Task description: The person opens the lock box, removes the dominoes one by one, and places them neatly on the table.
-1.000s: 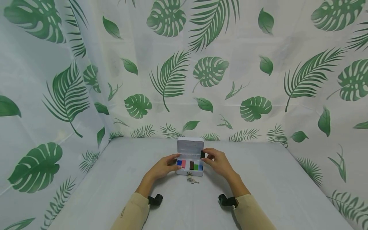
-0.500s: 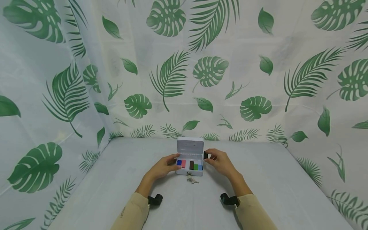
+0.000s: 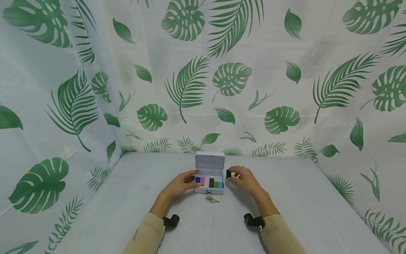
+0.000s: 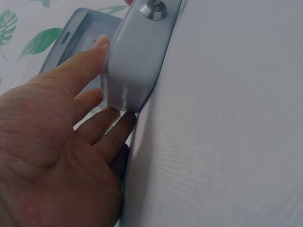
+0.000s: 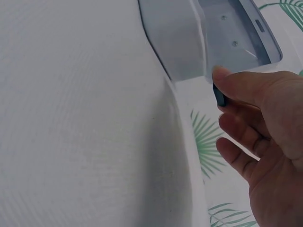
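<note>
A small pale cash box (image 3: pixel 217 191) stands on the table with its lid (image 3: pixel 210 162) raised. Inside lie a blue block (image 3: pixel 198 179), a pink block (image 3: pixel 202 181), a dark brown block (image 3: pixel 211 182), a green block (image 3: pixel 216 184) and a light blue block (image 3: pixel 221 185). My left hand (image 3: pixel 179 184) holds the box's left side, its thumb at the rim and its other fingers along the outer wall. Just right of the box, my right hand (image 3: pixel 243 179) pinches a black block (image 3: pixel 228 174) between thumb and fingers, apart from the box; the right wrist view shows the block's edge.
Keys (image 3: pixel 213 199) hang from the lock on the box's front. A white cloth covers the table (image 3: pixel 142 169). Behind it and at both sides hang leaf-printed curtains (image 3: pixel 190 134). Each wrist wears a black camera (image 3: pixel 253 220).
My right hand has moved slightly right with the black block, from beside the lid's edge to a small gap off the box. The left hand has stayed put.
</note>
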### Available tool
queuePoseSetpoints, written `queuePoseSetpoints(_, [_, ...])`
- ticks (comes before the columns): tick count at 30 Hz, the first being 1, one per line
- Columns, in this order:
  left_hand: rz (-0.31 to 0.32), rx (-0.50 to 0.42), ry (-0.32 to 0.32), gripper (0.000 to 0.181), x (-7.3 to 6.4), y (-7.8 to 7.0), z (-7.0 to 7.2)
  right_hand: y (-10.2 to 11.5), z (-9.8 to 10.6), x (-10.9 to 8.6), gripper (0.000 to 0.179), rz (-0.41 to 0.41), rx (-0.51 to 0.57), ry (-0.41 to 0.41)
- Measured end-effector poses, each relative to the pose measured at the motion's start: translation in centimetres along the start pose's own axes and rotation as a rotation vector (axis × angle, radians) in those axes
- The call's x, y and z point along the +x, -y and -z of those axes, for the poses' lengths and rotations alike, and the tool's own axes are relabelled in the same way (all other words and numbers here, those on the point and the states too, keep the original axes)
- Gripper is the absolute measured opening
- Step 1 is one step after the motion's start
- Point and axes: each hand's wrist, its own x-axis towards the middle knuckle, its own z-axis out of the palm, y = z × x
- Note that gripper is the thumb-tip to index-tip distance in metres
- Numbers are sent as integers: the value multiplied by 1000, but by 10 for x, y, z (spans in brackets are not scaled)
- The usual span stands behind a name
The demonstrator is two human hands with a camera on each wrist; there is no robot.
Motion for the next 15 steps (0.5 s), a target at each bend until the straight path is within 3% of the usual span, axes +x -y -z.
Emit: queuePoseSetpoints(15, [-8,12,0,71,-1,0,0,-5,-4,2,33,-22,-125,84])
